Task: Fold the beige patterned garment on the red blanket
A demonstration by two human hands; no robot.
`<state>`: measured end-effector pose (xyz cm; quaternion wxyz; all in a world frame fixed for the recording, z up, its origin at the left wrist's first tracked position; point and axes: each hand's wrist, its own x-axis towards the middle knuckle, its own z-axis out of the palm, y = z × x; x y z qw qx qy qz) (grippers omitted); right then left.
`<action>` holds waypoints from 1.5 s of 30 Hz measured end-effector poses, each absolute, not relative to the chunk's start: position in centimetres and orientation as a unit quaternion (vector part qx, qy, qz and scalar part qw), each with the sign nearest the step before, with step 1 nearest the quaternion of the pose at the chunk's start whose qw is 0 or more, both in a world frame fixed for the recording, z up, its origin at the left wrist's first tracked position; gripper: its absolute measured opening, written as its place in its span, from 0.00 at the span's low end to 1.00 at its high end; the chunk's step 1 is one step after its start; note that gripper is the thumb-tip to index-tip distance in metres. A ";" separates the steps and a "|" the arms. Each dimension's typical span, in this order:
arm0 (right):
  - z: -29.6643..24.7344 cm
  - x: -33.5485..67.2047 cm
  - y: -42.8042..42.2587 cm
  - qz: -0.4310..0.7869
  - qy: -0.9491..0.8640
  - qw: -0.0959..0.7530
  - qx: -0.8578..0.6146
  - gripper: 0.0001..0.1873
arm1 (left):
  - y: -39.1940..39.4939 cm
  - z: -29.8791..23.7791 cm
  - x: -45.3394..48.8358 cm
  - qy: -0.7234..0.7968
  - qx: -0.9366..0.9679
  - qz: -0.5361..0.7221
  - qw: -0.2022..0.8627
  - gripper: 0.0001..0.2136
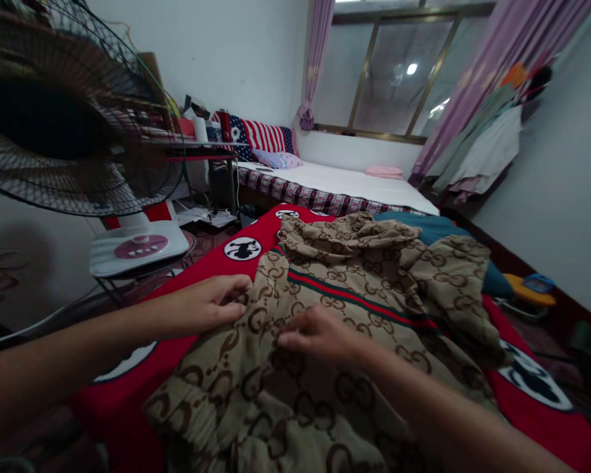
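A beige garment (354, 289) with a brown ring pattern and a red-green stripe lies crumpled on a red blanket (217, 263) with black-and-white round emblems. My left hand (207, 305) rests at the garment's left edge, its fingers curled and pinching the cloth. My right hand (320, 335) lies on the middle of the garment, fingers bent and pressed into the fabric just below the stripe. Both forearms reach in from the bottom of the view.
A standing fan (69, 112) with a white base (138, 246) is close at the left. Behind lies a bed (345, 180) with a white sheet and pillows. A window with pink curtains (398, 72) is at the back, hanging clothes (487, 144) at the right.
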<state>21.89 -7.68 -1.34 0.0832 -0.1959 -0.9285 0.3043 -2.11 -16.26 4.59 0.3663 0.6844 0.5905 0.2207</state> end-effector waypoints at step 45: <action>-1.5 29.6 8.7 -0.186 -0.788 -0.084 -0.582 0.17 | -7.5 2.5 9.4 0.500 0.812 0.265 0.146 0.16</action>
